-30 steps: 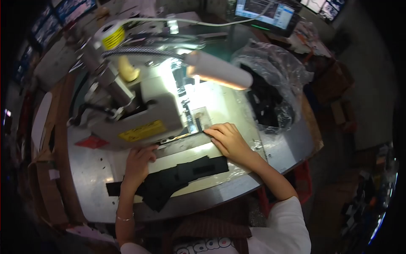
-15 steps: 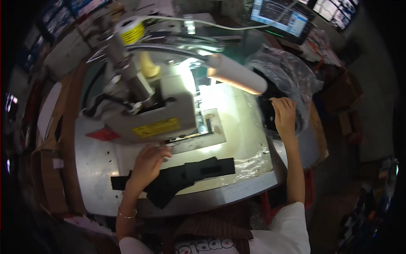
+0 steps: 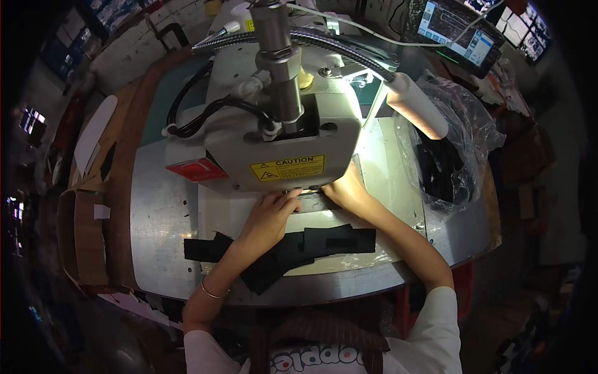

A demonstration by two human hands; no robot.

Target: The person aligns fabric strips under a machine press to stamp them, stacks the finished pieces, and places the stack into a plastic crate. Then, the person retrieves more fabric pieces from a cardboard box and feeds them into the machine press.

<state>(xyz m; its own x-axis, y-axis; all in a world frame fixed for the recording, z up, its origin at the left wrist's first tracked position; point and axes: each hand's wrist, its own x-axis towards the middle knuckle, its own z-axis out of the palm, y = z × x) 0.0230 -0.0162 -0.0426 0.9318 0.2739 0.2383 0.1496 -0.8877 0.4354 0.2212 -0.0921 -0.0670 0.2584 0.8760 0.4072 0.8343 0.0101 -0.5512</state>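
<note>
A grey machine head [image 3: 224, 153] with a yellow caution label stands over the work plate. Just below its front edge is my left hand [image 3: 270, 218], fingers bent together at the metal plate [image 3: 314, 203]; whatever they pinch is too small to make out. My right hand [image 3: 346, 188] reaches under the right side of the head, its fingertips hidden there. Several black fabric pieces [image 3: 280, 252] lie overlapped on the table in front of both hands, and my left forearm passes over them.
A clear plastic bag [image 3: 479, 140] with black pieces [image 3: 439, 171] lies on the right. The white lamp [image 3: 416, 106] shines beside the machine head. A screen [image 3: 455, 34] stands at the back right, and a cardboard box [image 3: 87, 240] is at the left edge.
My right hand went from the machine to the bag of black pieces, then back under the machine head. My left hand stayed near the plate. The view has shifted, placing the machine nearer the centre.
</note>
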